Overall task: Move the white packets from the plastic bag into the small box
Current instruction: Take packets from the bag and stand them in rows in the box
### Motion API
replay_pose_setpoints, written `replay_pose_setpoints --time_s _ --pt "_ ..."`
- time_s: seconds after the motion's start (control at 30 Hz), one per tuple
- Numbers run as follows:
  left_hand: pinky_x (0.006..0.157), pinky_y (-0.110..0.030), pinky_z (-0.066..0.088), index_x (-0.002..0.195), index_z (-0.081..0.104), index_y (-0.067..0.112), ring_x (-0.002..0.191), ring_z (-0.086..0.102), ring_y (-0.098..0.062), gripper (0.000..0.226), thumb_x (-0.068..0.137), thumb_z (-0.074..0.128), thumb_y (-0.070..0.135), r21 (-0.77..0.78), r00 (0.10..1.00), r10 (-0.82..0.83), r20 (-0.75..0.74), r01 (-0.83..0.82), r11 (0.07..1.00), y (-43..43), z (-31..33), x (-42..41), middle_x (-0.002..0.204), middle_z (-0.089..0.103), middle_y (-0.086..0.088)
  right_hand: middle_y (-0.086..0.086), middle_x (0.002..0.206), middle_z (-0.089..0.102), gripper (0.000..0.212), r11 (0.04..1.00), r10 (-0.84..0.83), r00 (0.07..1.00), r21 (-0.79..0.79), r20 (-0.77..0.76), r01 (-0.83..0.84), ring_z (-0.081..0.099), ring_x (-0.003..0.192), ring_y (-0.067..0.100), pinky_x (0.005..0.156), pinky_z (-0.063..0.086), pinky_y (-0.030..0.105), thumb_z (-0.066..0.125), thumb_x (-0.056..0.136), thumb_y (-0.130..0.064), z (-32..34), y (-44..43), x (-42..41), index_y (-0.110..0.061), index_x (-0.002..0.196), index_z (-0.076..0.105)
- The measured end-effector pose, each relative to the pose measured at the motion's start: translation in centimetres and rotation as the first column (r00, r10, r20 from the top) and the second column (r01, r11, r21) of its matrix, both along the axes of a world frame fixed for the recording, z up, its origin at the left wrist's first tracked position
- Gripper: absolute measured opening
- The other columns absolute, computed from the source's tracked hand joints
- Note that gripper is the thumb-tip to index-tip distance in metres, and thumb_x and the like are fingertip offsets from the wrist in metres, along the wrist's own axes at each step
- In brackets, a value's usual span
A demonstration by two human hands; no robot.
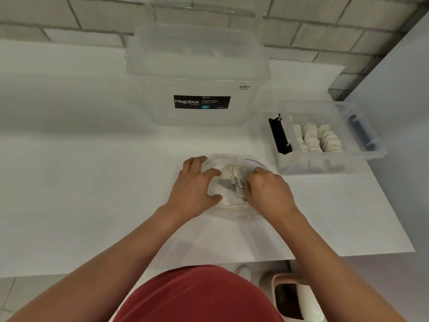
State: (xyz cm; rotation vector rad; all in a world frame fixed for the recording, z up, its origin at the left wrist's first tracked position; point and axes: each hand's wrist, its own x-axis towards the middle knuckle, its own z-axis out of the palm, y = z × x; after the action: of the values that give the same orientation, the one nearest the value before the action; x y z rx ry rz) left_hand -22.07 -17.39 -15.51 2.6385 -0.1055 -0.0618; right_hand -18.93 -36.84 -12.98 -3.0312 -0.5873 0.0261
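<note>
The left hand (197,182) grips one side of the clear plastic bag (232,209). The right hand (267,191), fingers curled inside, clutches flat white packets (229,173). The small clear plastic box (325,162) sits nearby.

Bright even light, soft focus, wide-angle edge bending.

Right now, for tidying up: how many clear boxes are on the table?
2: the large Megabox box at back centre; the small box at right, holding white packets. A clear shape behind the large one may be another.
</note>
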Motion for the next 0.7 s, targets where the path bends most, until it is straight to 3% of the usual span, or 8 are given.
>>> replay_pose_setpoints --time_s 0.07,0.13,0.23,0.37,0.43,0.5,0.6,0.7 --pt "0.113 -0.045 0.035 0.131 0.061 0.029 0.141 0.019 -0.029 0.063 0.072 0.081 0.044 -0.008 0.993 -0.026 0.115 0.027 1.0 0.1 0.4 -0.1 0.154 0.03 -0.01 0.004 0.077 0.065 0.006 0.999 0.036 0.996 -0.037 0.076 -0.033 0.063 0.066 0.035 0.049 0.033 0.03 0.067 0.081 -0.008 0.7 0.1 -0.6 -0.013 0.084 0.067" --pt "0.114 -0.045 0.032 0.131 0.06 0.026 0.143 0.017 -0.033 0.066 0.071 0.083 0.041 -0.019 0.968 -0.013 0.25 0.018 1.0 0.1 0.8 -0.1 0.157 0.025 -0.012 -0.002 0.069 0.064 0.017 0.995 0.074 0.987 -0.071 0.142 -0.065 0.062 0.059 0.032 0.046 0.029 0.026 0.068 0.073 -0.007 1.7 0.1 -1.0 -0.018 0.086 0.066" --pt "0.109 -0.033 0.032 0.132 0.06 0.026 0.137 0.025 -0.027 0.066 0.073 0.084 0.04 -0.109 0.95 0.013 0.313 0.022 0.994 0.1 1.9 -0.3 0.155 0.027 -0.004 -0.004 0.071 0.065 0.025 0.979 0.195 0.962 -0.095 0.189 -0.18 0.063 0.058 0.028 0.045 0.029 0.024 0.071 0.07 -0.011 4.0 0.0 -0.8 -0.021 0.093 0.069" --pt "0.08 -0.009 0.042 0.126 0.062 0.035 0.101 0.053 0.002 0.057 0.074 0.084 0.042 -0.372 0.993 0.003 0.119 0.042 0.927 -0.1 4.1 -0.3 0.123 0.049 0.018 -0.005 0.075 0.062 0.031 0.945 0.319 0.933 -0.128 0.165 -0.301 0.062 0.058 0.027 0.046 0.027 0.025 0.072 0.072 -0.006 7.4 0.2 -0.8 -0.022 0.099 0.068" --pt "0.072 -0.012 0.047 0.119 0.066 0.037 0.087 0.062 0.002 0.048 0.075 0.084 0.041 -0.45 0.998 -0.058 -0.022 0.042 0.892 -0.2 4.8 0.0 0.111 0.06 0.02 -0.004 0.077 0.063 0.035 0.921 0.381 0.913 -0.141 0.145 -0.362 0.061 0.057 0.027 0.048 0.025 0.027 0.069 0.074 -0.004 9.0 0.5 -0.8 -0.021 0.105 0.07" --pt "0.072 -0.03 0.058 0.107 0.073 0.032 0.079 0.069 -0.004 0.027 0.081 0.08 0.033 -0.542 0.986 -0.096 -0.133 0.009 0.84 -0.3 5.0 0.3 0.099 0.072 0.015 -0.003 0.086 0.064 0.036 0.907 0.414 0.902 -0.135 0.12 -0.398 0.064 0.067 0.028 0.049 0.032 0.03 0.061 0.082 -0.009 10.0 0.9 -0.8 -0.022 0.115 0.067" --pt "0.083 -0.046 0.06 0.096 0.077 0.019 0.081 0.074 -0.021 0.011 0.085 0.077 0.019 -0.732 0.972 -0.088 -0.218 -0.103 0.673 -0.5 5.1 0.4 0.089 0.077 0.0 -0.009 0.114 0.066 0.037 0.938 0.307 0.949 0.145 0.076 -0.315 0.069 0.09 0.021 0.068 0.056 0.04 0.059 0.097 -0.024 10.5 0.9 -0.6 -0.029 0.134 0.059" --pt "0.093 -0.044 0.057 0.105 0.076 0.01 0.093 0.074 -0.025 0.021 0.084 0.078 0.009 -0.839 0.973 -0.08 -0.215 -0.143 0.525 -0.6 5.2 0.3 0.1 0.077 -0.007 -0.015 0.121 0.065 0.037 0.901 0.227 0.974 0.383 -0.021 -0.202 0.067 0.09 0.004 0.082 0.057 0.035 0.062 0.099 -0.03 10.6 0.1 0.1 -0.03 0.135 0.06"
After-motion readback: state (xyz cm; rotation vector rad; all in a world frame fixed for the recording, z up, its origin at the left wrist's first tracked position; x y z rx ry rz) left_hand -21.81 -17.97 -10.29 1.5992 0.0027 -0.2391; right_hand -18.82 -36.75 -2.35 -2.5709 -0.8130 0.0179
